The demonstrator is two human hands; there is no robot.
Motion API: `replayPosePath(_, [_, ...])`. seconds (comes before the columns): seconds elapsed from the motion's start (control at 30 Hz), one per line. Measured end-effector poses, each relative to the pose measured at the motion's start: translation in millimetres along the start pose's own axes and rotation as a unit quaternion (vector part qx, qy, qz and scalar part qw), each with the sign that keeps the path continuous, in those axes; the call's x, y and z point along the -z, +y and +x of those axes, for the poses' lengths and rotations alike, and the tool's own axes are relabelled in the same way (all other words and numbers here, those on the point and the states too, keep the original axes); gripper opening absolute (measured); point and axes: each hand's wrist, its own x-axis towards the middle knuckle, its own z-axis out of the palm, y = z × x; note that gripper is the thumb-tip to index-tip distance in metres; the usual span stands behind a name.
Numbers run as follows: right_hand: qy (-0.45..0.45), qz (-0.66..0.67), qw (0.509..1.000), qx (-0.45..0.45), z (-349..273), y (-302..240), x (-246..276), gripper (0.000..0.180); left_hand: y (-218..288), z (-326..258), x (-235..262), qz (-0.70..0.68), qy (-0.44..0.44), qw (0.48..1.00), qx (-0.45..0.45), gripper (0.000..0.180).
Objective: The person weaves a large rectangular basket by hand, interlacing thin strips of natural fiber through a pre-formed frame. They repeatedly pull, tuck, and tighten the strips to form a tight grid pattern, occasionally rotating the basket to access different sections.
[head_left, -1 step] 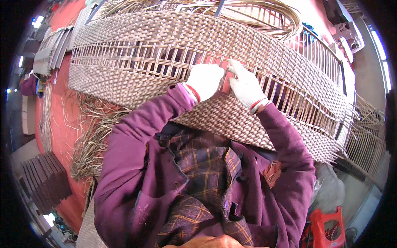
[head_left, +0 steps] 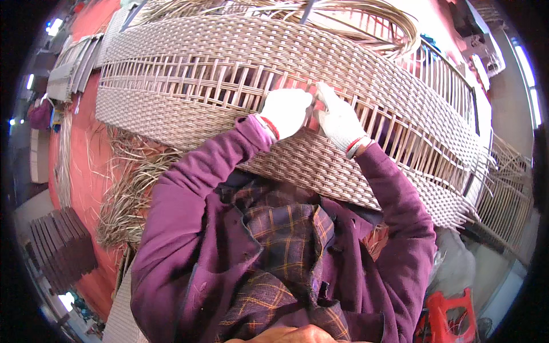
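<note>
A large woven wicker panel [head_left: 320,163] in beige-brown lies across in front of me. An open band of loosely spaced strands [head_left: 217,80] runs along its middle between two densely woven parts. My left hand [head_left: 287,111], in a white knitted glove with a red cuff edge, is closed at this band, its fingertips pinching at a strand. Close by on the right, my right hand [head_left: 339,117], gloved alike, has its fingers bent and thumb drawn in at the same gap. What the right fingertips hold is hidden. Reddish floor shows through between the hands.
Loops of loose strands [head_left: 394,28] lie beyond the panel, and a heap of them [head_left: 123,211] sits at the left on the red floor. A stack of brown slats [head_left: 62,246] stands at the lower left, a red plastic stool [head_left: 449,314] at the lower right.
My left hand has shifted slightly right, closer to the right hand. My right hand stays nearly in place, and the view has moved very little.
</note>
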Motion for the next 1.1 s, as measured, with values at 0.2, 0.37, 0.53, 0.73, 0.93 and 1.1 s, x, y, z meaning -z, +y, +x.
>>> replayPosePath(0.2, [-0.046, 0.002, 0.999, 0.007, 17.2, -9.4, 8.8, 0.049, 0.2, -16.8, 5.7, -0.15, 0.09, 0.982, 0.072, 0.023])
replayPosePath(0.37, [0.055, 0.172, 0.978, -0.1, -15.7, -25.8, 37.2, 0.033, 25.8, -24.8, 31.0, -0.354, 0.095, 0.919, 0.146, 0.028])
replayPosePath(0.53, [0.075, 0.19, 0.979, -0.024, -61.8, -39.1, 49.4, 0.024, 40.1, 12.2, 34.7, -0.4, -0.118, 0.908, 0.048, 0.023])
replayPosePath(0.73, [0.054, 0.143, 0.981, -0.123, -62.5, -5.0, 56.2, 0.054, 42.3, 22.3, 20.5, 0.079, -0.058, 0.995, -0.024, 0.011])
replayPosePath(0.93, [0.053, -0.066, 0.996, 0.035, -36.0, 20.7, 14.8, 0.064, 45.4, 14.4, -22.8, -0.121, 0.008, 0.993, 0.018, 0.02])
replayPosePath(1.1, [-0.026, 0.087, 0.995, -0.042, -30.3, 9.8, 35.4, 0.05, 46.0, 6.1, 6.1, -0.176, 0.078, 0.981, 0.02, 0.011])
